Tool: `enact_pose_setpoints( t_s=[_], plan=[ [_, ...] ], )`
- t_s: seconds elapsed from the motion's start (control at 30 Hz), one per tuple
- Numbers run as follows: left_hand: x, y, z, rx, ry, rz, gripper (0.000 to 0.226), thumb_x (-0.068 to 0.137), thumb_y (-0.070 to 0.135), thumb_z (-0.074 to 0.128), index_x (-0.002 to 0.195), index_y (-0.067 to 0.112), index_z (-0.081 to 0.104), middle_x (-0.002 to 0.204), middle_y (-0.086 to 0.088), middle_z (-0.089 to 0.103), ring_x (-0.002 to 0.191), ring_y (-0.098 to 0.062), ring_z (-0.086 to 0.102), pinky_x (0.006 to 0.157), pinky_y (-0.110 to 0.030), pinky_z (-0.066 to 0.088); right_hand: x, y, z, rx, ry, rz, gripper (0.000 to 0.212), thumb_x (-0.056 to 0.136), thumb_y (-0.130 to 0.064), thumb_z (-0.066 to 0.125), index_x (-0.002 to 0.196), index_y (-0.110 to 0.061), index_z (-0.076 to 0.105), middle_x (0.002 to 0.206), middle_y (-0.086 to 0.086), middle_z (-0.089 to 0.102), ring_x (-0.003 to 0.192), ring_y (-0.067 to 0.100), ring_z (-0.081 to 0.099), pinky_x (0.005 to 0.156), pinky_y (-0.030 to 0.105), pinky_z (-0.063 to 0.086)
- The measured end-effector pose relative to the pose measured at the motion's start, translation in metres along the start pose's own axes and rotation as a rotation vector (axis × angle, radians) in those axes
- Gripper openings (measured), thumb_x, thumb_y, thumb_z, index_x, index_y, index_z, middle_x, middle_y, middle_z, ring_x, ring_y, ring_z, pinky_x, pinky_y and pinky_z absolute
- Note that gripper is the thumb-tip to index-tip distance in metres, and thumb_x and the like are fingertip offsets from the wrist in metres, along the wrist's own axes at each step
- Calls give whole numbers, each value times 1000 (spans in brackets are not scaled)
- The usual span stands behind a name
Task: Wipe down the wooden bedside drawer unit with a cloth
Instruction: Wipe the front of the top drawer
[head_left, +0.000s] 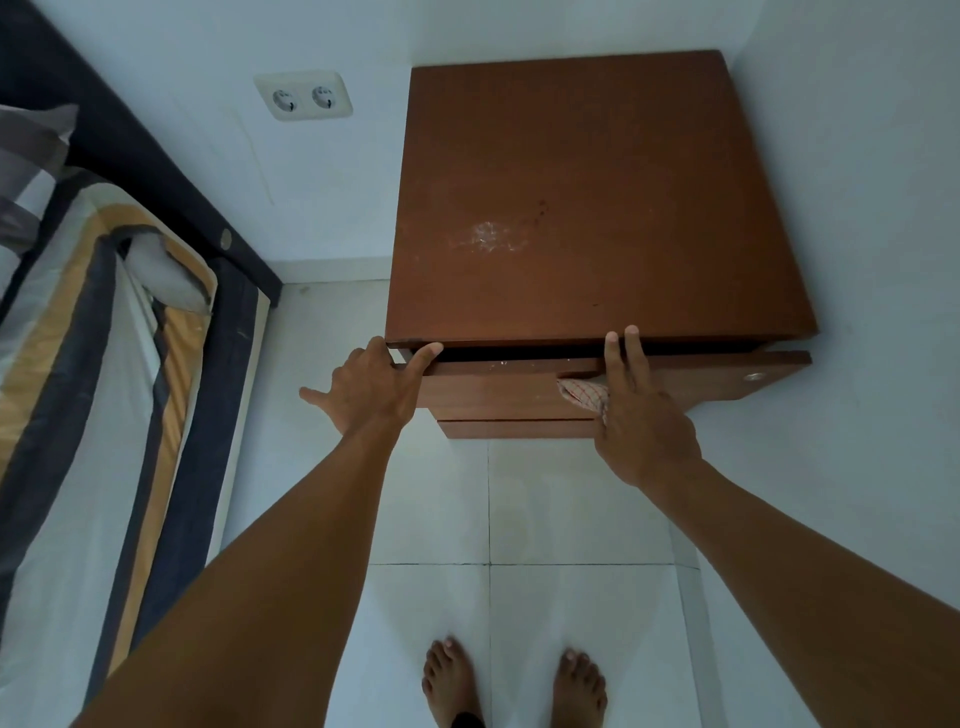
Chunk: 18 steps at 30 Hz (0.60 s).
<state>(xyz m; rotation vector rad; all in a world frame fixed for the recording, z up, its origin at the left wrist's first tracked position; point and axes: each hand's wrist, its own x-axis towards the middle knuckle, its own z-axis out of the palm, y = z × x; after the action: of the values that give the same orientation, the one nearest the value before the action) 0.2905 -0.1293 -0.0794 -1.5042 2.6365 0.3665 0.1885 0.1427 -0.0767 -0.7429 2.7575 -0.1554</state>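
Note:
The brown wooden drawer unit (597, 197) stands in the room's corner, seen from above, with a whitish smear in the middle of its top. Its top drawer (493, 387) is pulled out a little, leaving a dark gap under the top. My left hand (371, 387) rests at the drawer's left front corner, fingers laid on its upper edge and thumb spread out to the left. My right hand (636, 410) presses a red-checked cloth (584, 392) flat against the drawer front. Its straight fingers reach over the drawer's top edge, and most of the cloth is hidden under the palm.
A bed (93, 389) with striped bedding and a dark frame runs along the left. A double wall socket (303, 96) sits on the white wall left of the unit. My bare feet (514, 686) stand on white floor tiles in front of it. A wall closes the right side.

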Motion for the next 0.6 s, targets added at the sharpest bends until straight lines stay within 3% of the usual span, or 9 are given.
enact_pose_setpoints(
  t_s=[0.17, 0.33, 0.47, 0.6],
  plan=[
    [-1, 1, -2, 19, 4, 4, 88, 74, 97, 28, 110, 26, 67, 94, -2, 72, 99, -31, 69, 112, -75, 19, 0, -2, -1, 9, -8, 4, 98, 97, -33, 59, 162, -20, -14, 170, 1, -24, 91, 31, 64, 69, 36, 55],
    [-12, 4, 3, -61, 8, -60, 78, 82, 90, 30, 107, 23, 60, 99, -3, 71, 104, -32, 67, 112, -74, 19, 0, 1, 1, 69, -10, -3, 96, 99, -34, 57, 162, -22, -14, 169, -2, -25, 91, 34, 65, 60, 33, 45],
    [-33, -5, 16, -109, 22, -3, 65, 92, 78, 30, 124, 27, 57, 124, -4, 66, 116, -33, 62, 112, -71, 20, 0, 5, 2, 131, -14, -18, 88, 103, -38, 51, 163, -25, -12, 169, -6, -26, 81, 28, 65, 52, 31, 46],
    [-38, -25, 24, -87, -23, 87, 66, 95, 74, 26, 146, 35, 40, 150, -7, 50, 130, -36, 55, 111, -69, 27, 1, 8, 3, 153, -12, -36, 86, 104, -38, 50, 163, -26, -12, 169, -7, -26, 93, 31, 66, 51, 30, 46]
  ],
)
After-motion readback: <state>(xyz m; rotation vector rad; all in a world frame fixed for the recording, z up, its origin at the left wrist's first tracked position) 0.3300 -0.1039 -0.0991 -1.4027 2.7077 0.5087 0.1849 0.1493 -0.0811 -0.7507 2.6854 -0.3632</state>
